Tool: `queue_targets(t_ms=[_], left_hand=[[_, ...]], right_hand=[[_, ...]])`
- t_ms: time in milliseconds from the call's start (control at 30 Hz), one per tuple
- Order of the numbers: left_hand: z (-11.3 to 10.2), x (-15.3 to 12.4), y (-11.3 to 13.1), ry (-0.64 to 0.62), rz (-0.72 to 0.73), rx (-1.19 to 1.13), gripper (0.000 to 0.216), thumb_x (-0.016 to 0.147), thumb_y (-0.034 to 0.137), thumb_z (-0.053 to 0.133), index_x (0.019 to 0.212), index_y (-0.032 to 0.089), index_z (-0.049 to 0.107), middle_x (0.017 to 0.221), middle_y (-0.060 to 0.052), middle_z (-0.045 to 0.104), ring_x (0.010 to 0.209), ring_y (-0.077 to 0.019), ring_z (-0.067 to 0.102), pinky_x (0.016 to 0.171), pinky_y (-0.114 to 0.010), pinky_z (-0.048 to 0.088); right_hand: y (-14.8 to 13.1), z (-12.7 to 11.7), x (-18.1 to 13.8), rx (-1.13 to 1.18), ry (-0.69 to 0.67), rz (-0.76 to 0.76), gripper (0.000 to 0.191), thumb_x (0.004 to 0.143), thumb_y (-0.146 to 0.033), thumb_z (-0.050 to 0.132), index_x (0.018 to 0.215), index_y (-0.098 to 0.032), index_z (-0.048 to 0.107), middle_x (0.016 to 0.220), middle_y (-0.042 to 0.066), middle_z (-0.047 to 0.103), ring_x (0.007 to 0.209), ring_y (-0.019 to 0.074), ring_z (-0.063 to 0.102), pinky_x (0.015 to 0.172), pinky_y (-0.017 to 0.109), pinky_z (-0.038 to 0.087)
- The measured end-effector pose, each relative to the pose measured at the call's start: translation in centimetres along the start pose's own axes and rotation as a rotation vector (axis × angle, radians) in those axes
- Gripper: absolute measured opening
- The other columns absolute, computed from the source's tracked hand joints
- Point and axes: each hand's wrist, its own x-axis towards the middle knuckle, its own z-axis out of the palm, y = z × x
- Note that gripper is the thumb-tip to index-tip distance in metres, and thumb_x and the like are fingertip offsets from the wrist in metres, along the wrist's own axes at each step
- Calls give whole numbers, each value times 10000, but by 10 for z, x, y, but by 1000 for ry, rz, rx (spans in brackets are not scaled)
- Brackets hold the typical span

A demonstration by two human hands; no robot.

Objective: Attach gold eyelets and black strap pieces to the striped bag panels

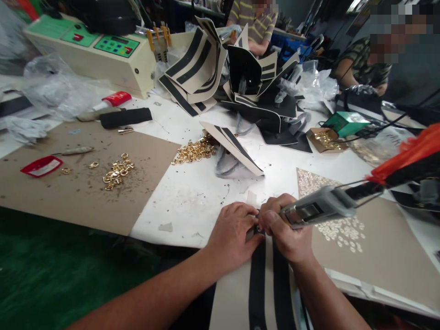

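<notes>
Beige striped panel, far end clasped by left hand — right hand over it, gripping grey tool

Panel beige, striped black. Tool grey; cloth vivid orange-red. Clasps gold, board tan, tabletop white. Machine cream, controls green. Over there, one shirt yellow-striped, another shirt camouflage.

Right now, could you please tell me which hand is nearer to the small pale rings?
The right hand. Gripping the grey handheld tool, it is just left of the small pale rings; the left hand, on the striped panel, is farther left.
</notes>
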Motion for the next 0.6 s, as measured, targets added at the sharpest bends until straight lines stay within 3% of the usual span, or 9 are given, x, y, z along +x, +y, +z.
queue_targets(t_ms=[200,367,500,600], left_hand=[[-1,1,-1,3,-4,-15,82,910,275,736,991,282,724,1190,-21,702,1205,-276,593,1049,-489,449],[1,0,-2,29,25,13,102,876,228,764,950,270,707,1195,-12,706,1182,-271,597,1033,-476,457],[2,-2,-2,65,45,61,184,831,220,812,986,266,725,1176,-18,721,1147,-277,617,995,-476,483],[2,-1,-3,72,69,89,231,817,231,836,1026,270,747,1198,-27,722,1159,-282,622,1010,-484,490]], right_hand=[[4,0,4,11,18,33,238,925,-299,690,776,-233,517,633,-51,509,548,125,480,523,282,424],[2,2,2,-115,106,61,297,899,-380,711,736,-233,510,608,-43,514,549,135,484,532,287,428],[-12,7,2,-216,151,139,422,833,-501,764,650,-216,512,583,-28,520,552,131,477,528,274,405],[-35,6,4,-158,192,146,499,790,-603,779,620,-200,540,552,-14,542,523,130,487,503,265,395]])
